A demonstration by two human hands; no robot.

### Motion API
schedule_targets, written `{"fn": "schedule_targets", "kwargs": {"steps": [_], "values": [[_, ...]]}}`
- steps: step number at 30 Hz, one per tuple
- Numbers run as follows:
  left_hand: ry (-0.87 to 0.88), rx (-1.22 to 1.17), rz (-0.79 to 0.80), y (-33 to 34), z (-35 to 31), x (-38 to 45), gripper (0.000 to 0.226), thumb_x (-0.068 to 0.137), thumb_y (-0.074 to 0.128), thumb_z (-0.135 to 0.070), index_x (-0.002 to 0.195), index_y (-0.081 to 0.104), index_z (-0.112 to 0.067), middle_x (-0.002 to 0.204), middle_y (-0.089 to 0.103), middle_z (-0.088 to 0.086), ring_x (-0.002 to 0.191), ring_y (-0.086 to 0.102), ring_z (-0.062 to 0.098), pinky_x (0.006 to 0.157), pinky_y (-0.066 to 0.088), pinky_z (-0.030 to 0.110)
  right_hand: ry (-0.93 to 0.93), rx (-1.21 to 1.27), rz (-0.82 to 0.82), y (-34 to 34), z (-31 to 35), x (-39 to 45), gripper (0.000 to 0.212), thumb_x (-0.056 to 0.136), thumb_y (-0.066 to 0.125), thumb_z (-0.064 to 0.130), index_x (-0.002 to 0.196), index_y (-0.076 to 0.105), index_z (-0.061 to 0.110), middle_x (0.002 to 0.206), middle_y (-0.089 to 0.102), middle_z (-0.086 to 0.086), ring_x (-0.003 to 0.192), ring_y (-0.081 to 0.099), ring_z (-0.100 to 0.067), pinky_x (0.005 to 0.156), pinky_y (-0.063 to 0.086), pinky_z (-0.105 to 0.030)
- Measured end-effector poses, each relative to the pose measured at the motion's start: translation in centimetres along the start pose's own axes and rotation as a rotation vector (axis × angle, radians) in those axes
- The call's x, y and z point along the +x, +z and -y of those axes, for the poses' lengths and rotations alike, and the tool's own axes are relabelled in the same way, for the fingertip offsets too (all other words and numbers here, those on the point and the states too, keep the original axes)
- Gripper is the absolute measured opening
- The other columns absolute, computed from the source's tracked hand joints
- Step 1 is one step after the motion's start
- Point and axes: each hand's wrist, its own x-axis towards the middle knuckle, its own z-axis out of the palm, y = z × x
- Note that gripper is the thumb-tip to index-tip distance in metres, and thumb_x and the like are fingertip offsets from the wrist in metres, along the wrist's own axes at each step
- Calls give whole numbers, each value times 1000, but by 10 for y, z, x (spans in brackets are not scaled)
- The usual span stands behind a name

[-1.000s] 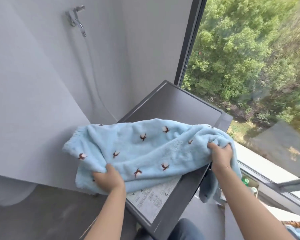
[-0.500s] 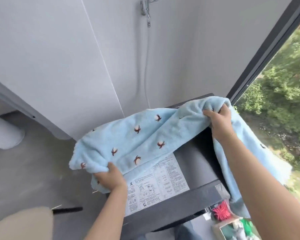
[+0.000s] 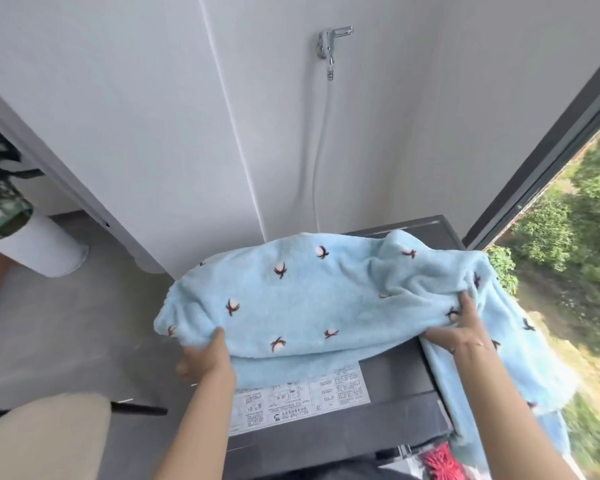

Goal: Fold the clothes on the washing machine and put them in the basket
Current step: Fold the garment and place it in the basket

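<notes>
now both hands (image 3: 207, 355) on garment (image 3: 312, 299)

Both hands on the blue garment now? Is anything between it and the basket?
Both are: left hand pinches its near-left edge, right hand holds its right side on the washing machine. No basket is visible, so that path can't be judged.
</notes>
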Motion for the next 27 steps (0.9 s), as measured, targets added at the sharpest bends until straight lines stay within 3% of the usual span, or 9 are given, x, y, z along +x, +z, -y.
{"fn": "schedule_targets", "kwargs": {"steps": [4, 6, 12, 14, 16, 18, 20, 24, 27], "values": [[43, 201, 23, 0, 0, -2, 74, 77, 73, -40, 133, 42, -4, 135, 37, 21, 126, 37, 40, 101, 40, 49, -431, -181, 268, 27, -2, -20, 57, 83, 64, 56, 129, 53, 24, 103, 71, 7, 100, 65, -15, 95, 50, -39], [67, 198, 15, -1, 2, -3, 74, 77, 74, -39, 134, 42, -4, 136, 38, 21, 127, 38, 40, 102, 39, 50, -465, -248, 304, 52, 14, -26, 37, 89, 63, 39, 118, 59, 17, 99, 74, 4, 96, 67, -16, 81, 54, -32], [238, 146, -32, 1, 15, -11, 66, 84, 70, -30, 135, 43, 2, 139, 40, 21, 126, 39, 40, 100, 38, 53, -690, -457, 425, 102, 64, -44, 55, 73, 75, 2, 126, 58, 3, 123, 66, -14, 110, 66, -29, 86, 55, -43], [224, 142, -39, 2, 14, -8, 66, 84, 69, -29, 135, 43, 2, 139, 39, 21, 126, 38, 39, 101, 38, 53, -774, -416, 360, 96, 68, -46, 63, 71, 76, -1, 130, 54, 2, 126, 65, -12, 110, 66, -29, 87, 55, -46], [220, 129, -41, 2, 15, -9, 64, 83, 70, -27, 134, 44, 2, 139, 39, 20, 126, 39, 39, 99, 39, 53, -777, -346, 79, 67, 66, -34, 75, 71, 76, 0, 138, 43, 8, 129, 61, -8, 105, 66, -24, 80, 58, -41], [211, 105, -38, 1, 15, -10, 62, 82, 70, -26, 132, 46, 1, 137, 41, 20, 125, 39, 39, 99, 39, 52, -659, -280, -234, 27, 61, -13, 101, 65, 85, 10, 147, 27, 9, 142, 49, -10, 110, 61, -22, 83, 56, -38], [191, 76, -31, 1, 14, -8, 61, 81, 72, -24, 131, 48, 0, 135, 42, 21, 124, 41, 40, 100, 40, 51, -539, -301, -353, -12, 59, 10, 125, 51, 94, 28, 149, 19, 8, 149, 41, -11, 117, 55, -24, 92, 51, -39], [173, 38, 17, -1, 12, -6, 57, 78, 75, -23, 126, 53, -4, 127, 46, 20, 112, 53, 41, 92, 47, 50, -568, -315, -290, -21, 74, 19, 77, 79, 74, 14, 144, 33, 5, 138, 51, -10, 101, 57, -21, 56, 50, -26], [173, 53, 29, -2, 13, -9, 57, 78, 75, -24, 126, 52, -4, 126, 47, 20, 110, 54, 42, 91, 48, 50, -746, -331, -134, 6, 91, 7, 84, 76, 72, 11, 150, 32, 20, 127, 50, 1, 112, 56, -21, 77, 53, -32]]}}
